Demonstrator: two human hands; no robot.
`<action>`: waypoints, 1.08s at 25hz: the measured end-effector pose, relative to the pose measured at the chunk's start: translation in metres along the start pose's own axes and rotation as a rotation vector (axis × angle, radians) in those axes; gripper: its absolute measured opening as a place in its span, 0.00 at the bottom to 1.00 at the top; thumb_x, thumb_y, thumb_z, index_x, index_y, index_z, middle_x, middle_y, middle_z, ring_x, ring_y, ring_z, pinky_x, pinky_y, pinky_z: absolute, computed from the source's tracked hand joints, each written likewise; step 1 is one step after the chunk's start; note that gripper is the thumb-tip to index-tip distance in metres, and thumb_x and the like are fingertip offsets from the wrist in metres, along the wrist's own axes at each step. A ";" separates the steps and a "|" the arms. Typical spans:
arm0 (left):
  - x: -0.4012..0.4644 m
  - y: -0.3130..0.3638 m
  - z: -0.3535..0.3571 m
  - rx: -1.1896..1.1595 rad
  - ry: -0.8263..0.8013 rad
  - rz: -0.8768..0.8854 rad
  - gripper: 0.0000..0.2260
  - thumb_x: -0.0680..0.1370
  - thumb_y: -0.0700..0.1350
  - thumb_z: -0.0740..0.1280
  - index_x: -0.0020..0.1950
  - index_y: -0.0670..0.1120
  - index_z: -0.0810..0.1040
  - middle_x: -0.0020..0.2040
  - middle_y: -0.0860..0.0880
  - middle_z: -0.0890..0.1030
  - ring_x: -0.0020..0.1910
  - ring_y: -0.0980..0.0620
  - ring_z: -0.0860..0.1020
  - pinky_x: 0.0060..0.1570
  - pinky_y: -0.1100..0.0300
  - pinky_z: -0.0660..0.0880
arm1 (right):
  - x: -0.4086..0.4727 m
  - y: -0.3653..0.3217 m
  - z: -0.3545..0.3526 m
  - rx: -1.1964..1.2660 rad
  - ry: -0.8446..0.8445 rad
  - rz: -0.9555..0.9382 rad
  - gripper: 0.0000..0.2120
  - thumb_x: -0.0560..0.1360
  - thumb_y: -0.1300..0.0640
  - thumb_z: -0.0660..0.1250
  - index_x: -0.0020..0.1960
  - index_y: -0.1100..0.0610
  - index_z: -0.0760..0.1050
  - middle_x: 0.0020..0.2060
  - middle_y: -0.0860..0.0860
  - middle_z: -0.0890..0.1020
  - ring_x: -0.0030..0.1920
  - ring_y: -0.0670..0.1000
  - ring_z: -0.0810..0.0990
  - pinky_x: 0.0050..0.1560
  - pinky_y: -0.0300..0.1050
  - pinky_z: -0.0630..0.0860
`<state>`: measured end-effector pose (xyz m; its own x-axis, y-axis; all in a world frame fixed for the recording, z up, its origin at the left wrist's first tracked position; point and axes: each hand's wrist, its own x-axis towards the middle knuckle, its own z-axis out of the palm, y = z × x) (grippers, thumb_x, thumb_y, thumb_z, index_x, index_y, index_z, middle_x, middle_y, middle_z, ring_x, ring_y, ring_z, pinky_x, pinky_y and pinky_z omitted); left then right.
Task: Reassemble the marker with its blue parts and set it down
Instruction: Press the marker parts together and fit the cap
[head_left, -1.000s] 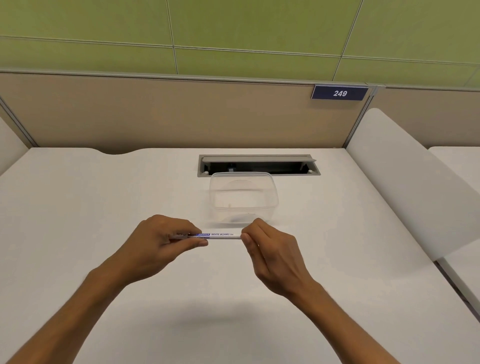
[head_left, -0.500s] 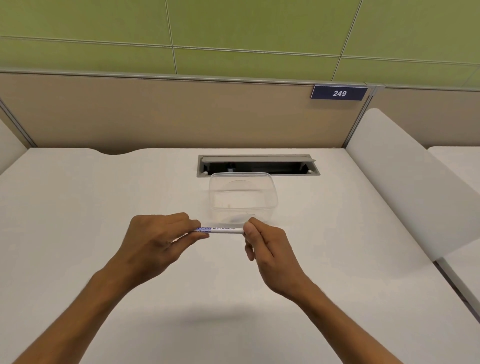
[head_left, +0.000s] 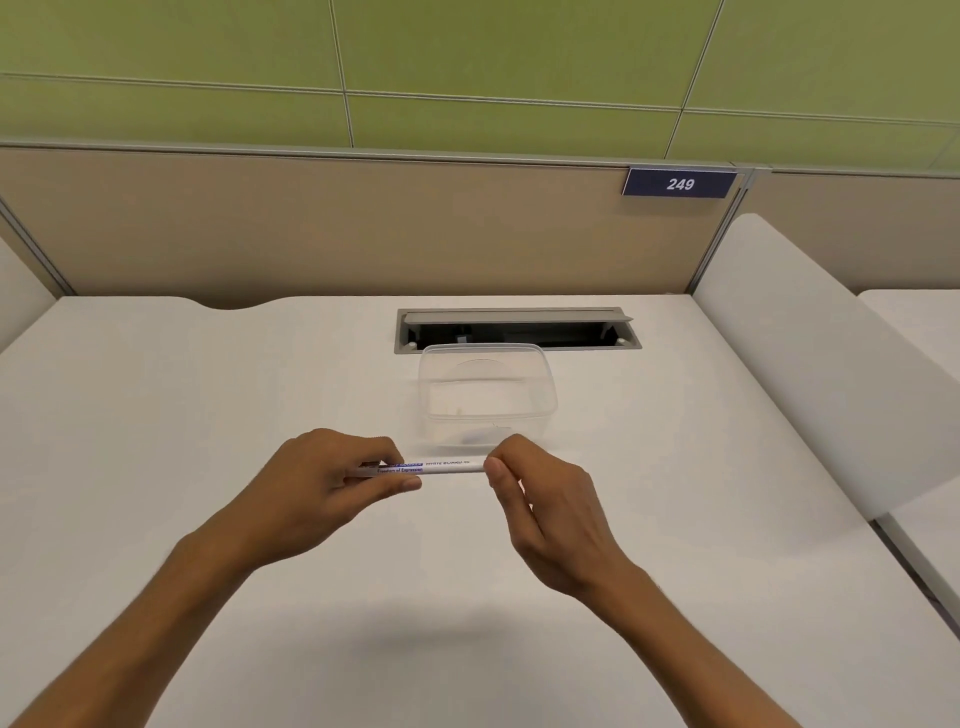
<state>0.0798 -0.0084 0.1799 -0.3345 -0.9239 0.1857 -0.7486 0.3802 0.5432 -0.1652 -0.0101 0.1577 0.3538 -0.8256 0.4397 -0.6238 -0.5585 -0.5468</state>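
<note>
A white whiteboard marker (head_left: 449, 466) with blue lettering lies level between my two hands, just above the white desk (head_left: 156, 441). My left hand (head_left: 322, 483) grips its left end, fingers and thumb curled round the barrel. My right hand (head_left: 540, 499) pinches the right end with thumb and fingers. Both ends of the marker are hidden inside my hands, so no blue cap or plug shows.
A clear plastic container (head_left: 488, 395) stands right behind the marker, with something small and pale at its bottom. Behind it is an open grey cable slot (head_left: 514, 330). A white side panel (head_left: 810, 353) borders the desk on the right.
Both hands with the marker rose slightly toward the container a second ago. Since half a second ago the pose is nearly the same.
</note>
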 end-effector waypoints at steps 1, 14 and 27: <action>0.000 -0.001 0.000 -0.056 -0.034 -0.015 0.17 0.73 0.67 0.60 0.40 0.56 0.78 0.26 0.54 0.70 0.25 0.54 0.66 0.27 0.62 0.59 | 0.000 0.001 -0.001 -0.052 0.020 -0.074 0.13 0.82 0.51 0.52 0.43 0.54 0.68 0.34 0.45 0.70 0.31 0.47 0.63 0.28 0.47 0.68; -0.003 0.013 0.003 0.414 0.224 0.239 0.19 0.77 0.56 0.62 0.32 0.47 0.76 0.22 0.51 0.70 0.19 0.47 0.66 0.20 0.60 0.60 | 0.007 -0.004 0.002 0.602 -0.163 0.342 0.17 0.80 0.50 0.54 0.34 0.55 0.64 0.27 0.47 0.68 0.28 0.48 0.70 0.32 0.42 0.66; -0.002 0.009 -0.002 0.138 0.140 0.118 0.20 0.75 0.63 0.59 0.32 0.50 0.74 0.22 0.58 0.63 0.24 0.54 0.63 0.25 0.61 0.59 | 0.002 0.000 -0.003 0.017 0.031 -0.078 0.12 0.82 0.52 0.52 0.44 0.54 0.69 0.35 0.42 0.67 0.31 0.47 0.63 0.29 0.49 0.69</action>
<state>0.0750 -0.0037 0.1864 -0.3487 -0.8662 0.3579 -0.7836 0.4789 0.3957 -0.1667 -0.0116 0.1610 0.3785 -0.7769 0.5032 -0.5835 -0.6223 -0.5218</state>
